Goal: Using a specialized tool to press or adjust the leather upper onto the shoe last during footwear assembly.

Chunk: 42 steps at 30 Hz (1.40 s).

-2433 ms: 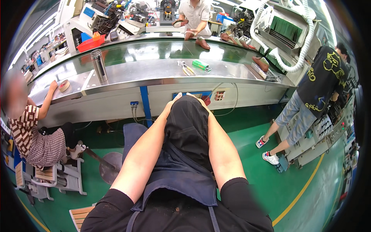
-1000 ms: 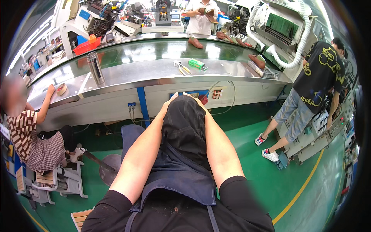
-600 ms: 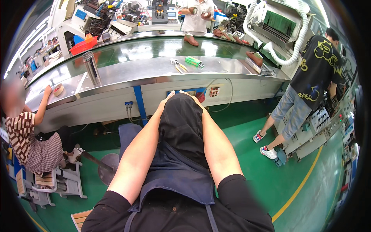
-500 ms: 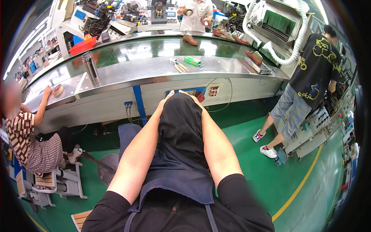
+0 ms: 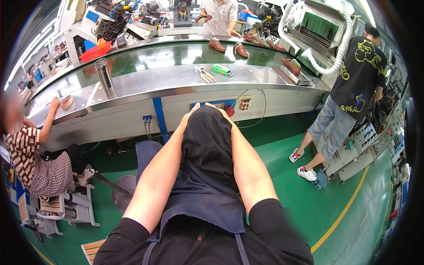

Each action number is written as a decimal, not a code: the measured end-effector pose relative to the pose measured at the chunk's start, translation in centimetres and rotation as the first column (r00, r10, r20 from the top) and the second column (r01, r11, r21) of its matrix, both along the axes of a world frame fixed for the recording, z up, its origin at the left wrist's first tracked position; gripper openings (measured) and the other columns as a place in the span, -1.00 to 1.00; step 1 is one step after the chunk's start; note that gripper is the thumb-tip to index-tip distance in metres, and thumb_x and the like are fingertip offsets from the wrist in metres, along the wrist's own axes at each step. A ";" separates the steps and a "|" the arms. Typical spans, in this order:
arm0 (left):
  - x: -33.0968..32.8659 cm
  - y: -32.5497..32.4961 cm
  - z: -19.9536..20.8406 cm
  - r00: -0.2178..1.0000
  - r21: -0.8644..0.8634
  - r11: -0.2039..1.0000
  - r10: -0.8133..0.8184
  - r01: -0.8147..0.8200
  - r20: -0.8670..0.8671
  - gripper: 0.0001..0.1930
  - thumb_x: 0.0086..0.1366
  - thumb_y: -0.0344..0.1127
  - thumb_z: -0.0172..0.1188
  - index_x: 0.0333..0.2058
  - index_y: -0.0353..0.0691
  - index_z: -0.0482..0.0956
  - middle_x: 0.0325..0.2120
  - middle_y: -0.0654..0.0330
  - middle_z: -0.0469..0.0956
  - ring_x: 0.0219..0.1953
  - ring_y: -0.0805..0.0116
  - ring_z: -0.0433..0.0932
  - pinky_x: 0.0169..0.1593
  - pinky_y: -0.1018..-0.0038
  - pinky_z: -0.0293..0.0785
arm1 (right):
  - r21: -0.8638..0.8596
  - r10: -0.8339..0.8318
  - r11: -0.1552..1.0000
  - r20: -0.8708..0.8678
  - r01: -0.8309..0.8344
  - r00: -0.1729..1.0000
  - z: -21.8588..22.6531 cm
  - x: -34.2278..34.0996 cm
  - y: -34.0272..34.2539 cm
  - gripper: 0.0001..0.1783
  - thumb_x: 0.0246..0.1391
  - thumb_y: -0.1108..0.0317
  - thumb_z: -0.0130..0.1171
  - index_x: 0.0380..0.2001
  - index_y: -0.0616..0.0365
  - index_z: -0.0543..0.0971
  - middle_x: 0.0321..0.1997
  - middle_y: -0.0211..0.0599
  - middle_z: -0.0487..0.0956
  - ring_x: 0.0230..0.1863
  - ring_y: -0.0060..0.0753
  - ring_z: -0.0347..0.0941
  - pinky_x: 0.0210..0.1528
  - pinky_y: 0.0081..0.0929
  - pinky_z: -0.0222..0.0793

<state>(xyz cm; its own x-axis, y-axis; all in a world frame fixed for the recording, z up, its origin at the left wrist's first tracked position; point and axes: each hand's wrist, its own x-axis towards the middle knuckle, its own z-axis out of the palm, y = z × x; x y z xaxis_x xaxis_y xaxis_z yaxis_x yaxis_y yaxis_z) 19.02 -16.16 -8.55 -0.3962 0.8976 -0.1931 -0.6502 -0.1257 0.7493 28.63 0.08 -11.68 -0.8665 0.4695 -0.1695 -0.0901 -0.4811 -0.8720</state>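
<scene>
Both my arms reach forward along my thighs, over black trousers [image 5: 205, 132] and a dark blue apron [image 5: 198, 198]. At the far side of my knees, my left hand [image 5: 194, 108] rests against the left edge and my right hand [image 5: 221, 110] against the right. Their fingers are mostly hidden by the knees, and I see nothing held. Beyond them, on the bench's metal ledge [image 5: 163, 76], lie pliers with yellow handles [image 5: 206, 76] and a small green box [image 5: 222, 70]. A tall metal cylinder [image 5: 104, 76] stands farther left.
Past the ledge a dark green conveyor belt [image 5: 176, 54] carries brown shoes [image 5: 216, 45], with another brown shoe [image 5: 291, 66] at the right. A co-worker [image 5: 220, 17] stands across it, one sits at left [image 5: 42, 168], one stands at right [image 5: 353, 84]. A tape roll [image 5: 66, 102] lies at left.
A second brown shoe now stands on the belt, with the far co-worker's hand drawn back from it. The co-worker at right has shifted slightly. My hands have not moved.
</scene>
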 end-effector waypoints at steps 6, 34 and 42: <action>-0.1 -0.5 0.2 1.000 -0.029 0.999 -0.016 0.016 0.007 -0.45 0.47 0.14 0.20 0.02 -0.32 0.65 -0.04 0.10 0.71 -0.07 0.25 0.67 0.08 0.37 0.59 | 0.012 -0.043 0.999 -0.021 0.043 0.999 0.7 0.4 -1.1 -0.54 0.31 0.02 0.28 -0.07 0.26 0.69 -0.13 -0.29 0.73 -0.13 -0.43 0.63 0.04 -0.48 0.54; -1.3 0.0 -1.1 0.998 0.049 0.999 -0.022 0.019 0.053 -0.46 0.49 0.09 0.20 -0.03 -0.40 0.65 -0.11 0.07 0.72 -0.11 0.25 0.68 0.06 0.39 0.62 | 0.131 -0.151 0.981 0.030 0.146 0.988 6.1 2.8 -5.9 -0.51 0.27 -0.02 0.32 -0.09 0.26 0.69 -0.14 -0.29 0.73 -0.15 -0.44 0.63 0.03 -0.49 0.53; -0.6 -0.2 -0.5 0.999 -0.003 0.999 -0.037 0.037 0.015 -0.44 0.47 0.12 0.20 0.07 -0.33 0.61 0.03 0.08 0.68 0.01 0.24 0.63 0.17 0.38 0.54 | 0.411 -0.085 0.897 -0.202 0.163 0.976 3.9 2.3 -4.5 -0.51 0.27 -0.01 0.32 -0.08 0.27 0.69 -0.13 -0.29 0.73 -0.15 -0.43 0.63 0.04 -0.48 0.54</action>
<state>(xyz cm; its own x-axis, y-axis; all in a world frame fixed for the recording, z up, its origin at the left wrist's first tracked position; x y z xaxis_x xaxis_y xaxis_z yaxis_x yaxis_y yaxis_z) 18.45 -16.32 -9.04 -0.3596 0.9110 -0.2019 -0.6654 -0.0987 0.7400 30.88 -4.39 -7.76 -0.7937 0.5682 0.2172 -0.2940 -0.0457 -0.9547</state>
